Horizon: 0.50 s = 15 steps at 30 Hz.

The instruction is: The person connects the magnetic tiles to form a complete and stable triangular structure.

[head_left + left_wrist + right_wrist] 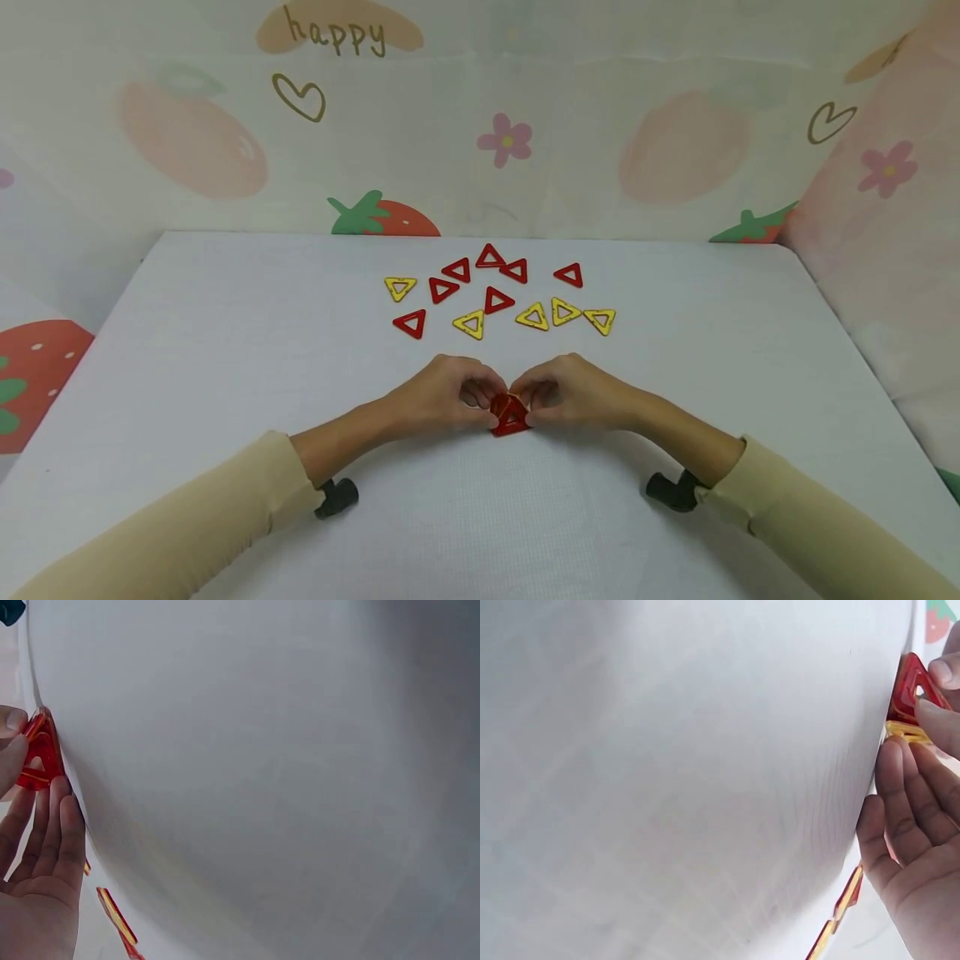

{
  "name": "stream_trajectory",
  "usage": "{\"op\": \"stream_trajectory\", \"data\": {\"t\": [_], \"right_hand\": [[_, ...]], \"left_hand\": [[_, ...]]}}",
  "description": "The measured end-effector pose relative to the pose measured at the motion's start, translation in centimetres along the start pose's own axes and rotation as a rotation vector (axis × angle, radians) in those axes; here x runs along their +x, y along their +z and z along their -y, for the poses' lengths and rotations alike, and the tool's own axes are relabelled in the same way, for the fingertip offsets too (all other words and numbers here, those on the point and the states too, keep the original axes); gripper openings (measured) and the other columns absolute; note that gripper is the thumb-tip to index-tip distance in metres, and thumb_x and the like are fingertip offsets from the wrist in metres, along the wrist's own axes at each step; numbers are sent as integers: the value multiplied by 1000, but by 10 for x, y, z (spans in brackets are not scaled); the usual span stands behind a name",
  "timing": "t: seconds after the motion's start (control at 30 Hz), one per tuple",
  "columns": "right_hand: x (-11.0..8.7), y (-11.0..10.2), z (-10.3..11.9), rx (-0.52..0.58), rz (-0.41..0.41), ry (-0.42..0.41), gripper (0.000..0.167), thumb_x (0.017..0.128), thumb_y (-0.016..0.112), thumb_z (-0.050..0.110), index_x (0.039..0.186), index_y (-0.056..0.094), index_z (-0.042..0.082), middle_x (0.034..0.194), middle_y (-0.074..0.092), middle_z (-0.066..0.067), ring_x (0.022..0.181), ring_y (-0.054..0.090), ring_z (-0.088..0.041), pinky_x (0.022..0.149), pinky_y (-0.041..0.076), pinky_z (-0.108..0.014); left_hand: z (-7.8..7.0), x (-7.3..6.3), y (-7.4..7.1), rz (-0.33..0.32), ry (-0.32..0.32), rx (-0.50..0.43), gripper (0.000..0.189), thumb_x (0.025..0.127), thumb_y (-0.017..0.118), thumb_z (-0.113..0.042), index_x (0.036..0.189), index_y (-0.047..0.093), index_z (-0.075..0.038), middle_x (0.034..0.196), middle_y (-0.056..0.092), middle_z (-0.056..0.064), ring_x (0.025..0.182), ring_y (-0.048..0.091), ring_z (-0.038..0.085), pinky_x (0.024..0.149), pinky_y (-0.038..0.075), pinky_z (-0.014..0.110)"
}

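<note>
Both hands meet at a small upright shape made of red triangular tiles (pixel 511 416) near the middle of the table. My left hand (pixel 452 395) pinches its left side between thumb and fingers. On the other side, my right hand (pixel 576 392) pinches it the same way. Close up in the left wrist view, the red tiles (pixel 45 750) lean together, with fingertips against their lower edge. A yellow tile (pixel 907 732) stands beside the red one (pixel 911 690) in the right wrist view, between thumb and fingers. How the far tiles join is hidden by the hands.
Beyond the hands, several loose red triangle tiles (pixel 409 324) and several yellow ones (pixel 533 317) lie flat, some touching. The white table (pixel 247 350) ends at a back edge before a printed cloth (pixel 570 108). Dark devices (pixel 337 497) sit at both wrists.
</note>
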State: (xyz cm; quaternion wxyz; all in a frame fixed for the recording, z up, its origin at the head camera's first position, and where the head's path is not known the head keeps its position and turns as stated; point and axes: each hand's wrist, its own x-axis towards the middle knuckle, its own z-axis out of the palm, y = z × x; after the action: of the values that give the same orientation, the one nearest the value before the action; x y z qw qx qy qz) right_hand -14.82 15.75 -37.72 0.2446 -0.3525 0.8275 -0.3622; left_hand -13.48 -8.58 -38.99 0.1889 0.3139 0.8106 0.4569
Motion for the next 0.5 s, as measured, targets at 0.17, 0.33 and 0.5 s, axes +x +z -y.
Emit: {"op": "stream_trajectory", "data": {"t": [0.17,0.33,0.5], "right_hand": [[-1,1,0,14,5,-17,29,88,71,3,116,71,8,94,70,6,83,63,-11,78,54,-26],[-2,1,-1,27,16,-21,28,88,73,6,116,71,7,94,71,6,83,63,-11,79,54,-27],[-2,2,-3,44,24,-27,28,88,75,8,115,72,7,94,71,6,83,64,-11,79,54,-27]], "left_hand": [[0,-1,1,7,2,4,29,83,80,-8,111,71,-5,96,69,-1,83,64,10,80,56,24],[1,-1,1,21,5,-2,27,83,80,-8,109,72,-6,95,69,-1,82,65,11,79,56,24],[1,-1,1,36,9,-13,25,83,80,-7,107,72,-6,93,70,0,80,66,11,78,57,25]]}}
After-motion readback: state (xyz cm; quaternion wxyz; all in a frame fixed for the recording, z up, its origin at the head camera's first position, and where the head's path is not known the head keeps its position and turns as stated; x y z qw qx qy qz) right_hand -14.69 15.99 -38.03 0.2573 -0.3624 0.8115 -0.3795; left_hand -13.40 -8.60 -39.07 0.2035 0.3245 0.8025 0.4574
